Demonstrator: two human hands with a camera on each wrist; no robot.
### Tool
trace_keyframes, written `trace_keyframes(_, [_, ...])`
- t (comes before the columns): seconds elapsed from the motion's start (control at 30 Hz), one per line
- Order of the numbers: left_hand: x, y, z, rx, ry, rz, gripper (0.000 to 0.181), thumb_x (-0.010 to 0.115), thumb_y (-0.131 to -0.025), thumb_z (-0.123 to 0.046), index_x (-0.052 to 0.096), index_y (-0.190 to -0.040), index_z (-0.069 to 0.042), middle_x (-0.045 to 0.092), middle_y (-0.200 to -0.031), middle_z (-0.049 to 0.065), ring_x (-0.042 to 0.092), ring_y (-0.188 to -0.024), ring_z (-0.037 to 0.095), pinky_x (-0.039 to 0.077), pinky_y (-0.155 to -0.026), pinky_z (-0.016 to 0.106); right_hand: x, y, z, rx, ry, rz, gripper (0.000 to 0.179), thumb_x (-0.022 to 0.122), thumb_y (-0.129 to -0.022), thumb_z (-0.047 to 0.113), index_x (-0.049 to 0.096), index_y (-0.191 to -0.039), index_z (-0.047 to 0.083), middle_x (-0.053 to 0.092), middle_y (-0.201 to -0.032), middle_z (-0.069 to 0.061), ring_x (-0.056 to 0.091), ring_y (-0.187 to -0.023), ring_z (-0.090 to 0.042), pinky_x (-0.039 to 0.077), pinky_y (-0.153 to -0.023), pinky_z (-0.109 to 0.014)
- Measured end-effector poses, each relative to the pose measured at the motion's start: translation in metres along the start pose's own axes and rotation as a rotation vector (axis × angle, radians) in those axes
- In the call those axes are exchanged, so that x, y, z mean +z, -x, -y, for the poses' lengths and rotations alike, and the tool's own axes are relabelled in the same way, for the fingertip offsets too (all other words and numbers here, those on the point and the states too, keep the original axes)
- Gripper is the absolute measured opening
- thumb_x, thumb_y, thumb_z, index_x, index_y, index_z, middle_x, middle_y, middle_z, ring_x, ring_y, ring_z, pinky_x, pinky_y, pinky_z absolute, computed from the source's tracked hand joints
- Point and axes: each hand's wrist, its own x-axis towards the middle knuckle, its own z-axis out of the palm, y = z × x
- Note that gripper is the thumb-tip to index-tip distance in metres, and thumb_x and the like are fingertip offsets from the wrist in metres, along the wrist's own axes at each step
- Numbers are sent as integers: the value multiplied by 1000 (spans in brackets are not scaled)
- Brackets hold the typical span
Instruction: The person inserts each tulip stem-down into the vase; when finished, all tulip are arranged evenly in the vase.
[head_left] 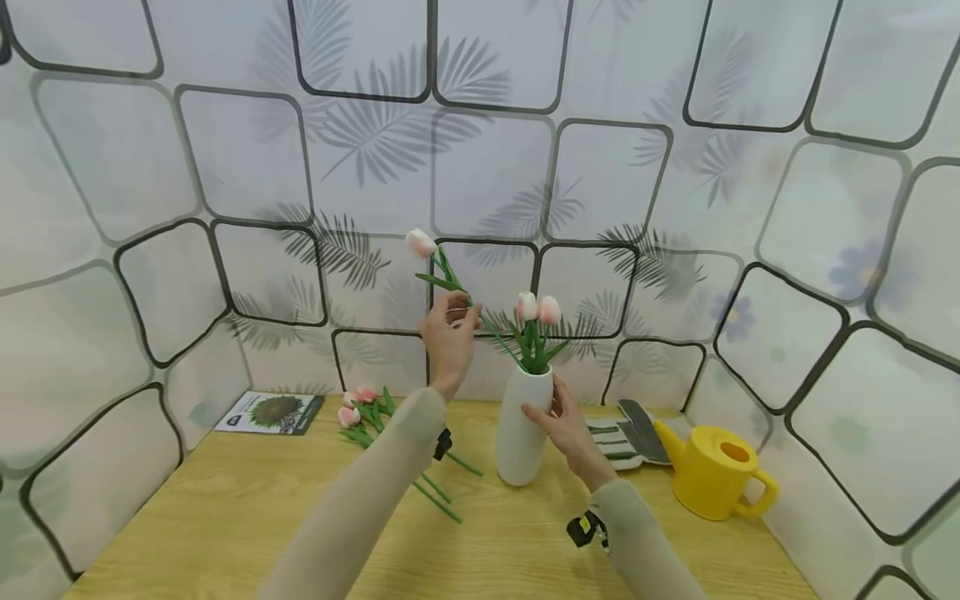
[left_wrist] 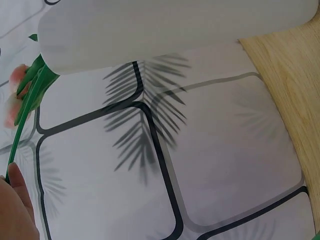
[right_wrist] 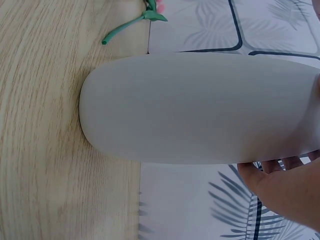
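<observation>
A tall white vase (head_left: 522, 425) stands upright on the table with two pink-and-white tulips (head_left: 538, 310) in its mouth. My right hand (head_left: 572, 429) grips the vase's right side near the top, thumb in front and the other fingers partly hidden behind. In the right wrist view the vase (right_wrist: 195, 110) fills the middle. My left hand (head_left: 450, 337), up and left of the vase, pinches the green stem of another tulip (head_left: 422, 243). This tulip slants, bloom to the upper left, its lower stem reaching the vase's mouth. Whether its tip is inside cannot be told.
Several more tulips (head_left: 367, 412) lie on the wooden table (head_left: 225, 517), left of the vase. A seed packet with a sunflower-like picture (head_left: 273, 412) lies at the back left. Grey-and-white gloves (head_left: 630, 435) and a yellow watering can (head_left: 708, 475) are at the right. A patterned wall rises behind.
</observation>
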Motion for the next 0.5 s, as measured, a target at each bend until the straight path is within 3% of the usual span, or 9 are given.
trace_keyframes(0.13, [5, 3, -1, 20, -20, -8, 16, 70, -90, -4, 64, -105, -2, 67, -102, 20, 70, -80, 33, 59, -64, 27, 1, 8, 11, -4, 11, 1, 83, 66, -95, 19, 13, -158, 10, 25, -160, -18, 28, -145, -40, 24, -118, -59])
trace_keyframes(0.33, [10, 8, -2, 41, -113, -2, 16, 72, -88, -7, 67, -103, -5, 68, -100, 13, 71, -83, 24, 60, -71, 32, 2, 9, 12, 7, 4, 1, 83, 66, -95, 20, 13, -158, 12, 23, -161, -16, 25, -147, -39, 24, -118, -59])
trace_keyframes(0.5, [15, 13, -1, 60, -168, 9, 21, 72, -88, -6, 70, -109, -5, 65, -108, 13, 70, -82, 25, 61, -72, 31, 1, 6, 8, 9, 9, 0, 84, 67, -95, 20, 12, -158, 12, 23, -161, -17, 26, -146, -40, 24, -117, -60])
